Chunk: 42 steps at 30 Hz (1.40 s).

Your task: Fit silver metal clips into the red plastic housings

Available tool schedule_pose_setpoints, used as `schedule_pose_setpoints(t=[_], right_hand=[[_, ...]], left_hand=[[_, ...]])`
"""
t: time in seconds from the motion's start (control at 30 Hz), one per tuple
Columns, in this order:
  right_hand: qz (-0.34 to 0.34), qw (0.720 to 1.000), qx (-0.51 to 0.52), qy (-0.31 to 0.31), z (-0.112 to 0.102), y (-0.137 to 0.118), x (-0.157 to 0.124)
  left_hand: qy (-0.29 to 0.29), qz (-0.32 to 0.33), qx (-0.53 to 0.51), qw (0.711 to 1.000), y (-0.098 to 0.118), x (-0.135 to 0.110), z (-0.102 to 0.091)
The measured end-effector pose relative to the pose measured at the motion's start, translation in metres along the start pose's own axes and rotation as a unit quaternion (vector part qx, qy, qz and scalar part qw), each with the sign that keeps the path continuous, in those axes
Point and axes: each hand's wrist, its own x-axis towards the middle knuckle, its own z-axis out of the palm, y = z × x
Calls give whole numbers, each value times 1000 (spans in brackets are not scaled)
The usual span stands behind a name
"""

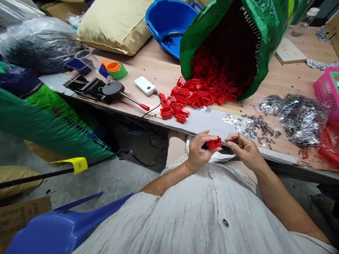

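My left hand (199, 151) pinches a red plastic housing (214, 143) between thumb and fingers, above my lap at the table's front edge. The open side of the housing faces my right hand (245, 150). That hand is closed around a small tool with a yellow end (240, 145), mostly hidden by the fingers. Its thumb and index fingertip meet just right of the housing, and whatever is between them is too small to make out. Beyond my hands lie a pile of red housings (196, 93) and scattered small metal pieces (254, 125).
A green sack (275, 38) lies open, spilling the housings. Behind it stands a blue basin (156, 21). A lever press (112, 88) and a white power bank (144, 85) are at left. Bagged metal parts (303, 120) and a pink basket (324, 88) sit at right.
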Motion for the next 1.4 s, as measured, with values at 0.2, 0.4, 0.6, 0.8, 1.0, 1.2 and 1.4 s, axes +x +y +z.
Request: schedule_pose_setpoints(t=[0.2, 0.4, 0.6, 0.8, 1.0, 1.2, 1.4], right_hand=[[13, 999, 31, -28, 9, 1, 3], [32, 995, 62, -74, 8, 8, 4], [80, 986, 116, -93, 11, 15, 1], [139, 961, 192, -142, 5, 26, -9], [155, 948, 239, -144, 6, 34, -15], [145, 944, 226, -191, 2, 35, -9], [3, 973, -230, 34, -30, 36, 38]], left_hand=[[-24, -20, -13, 999, 5, 0, 2], [-74, -17, -22, 997, 5, -4, 5], [-110, -3, -21, 994, -4, -11, 6], [-116, -13, -42, 992, -7, -12, 8], [-129, -68, -128, 981, -9, -12, 7], [-102, -228, -291, 924, -16, -11, 7], [-36, -314, -310, 897, -19, -7, 10]])
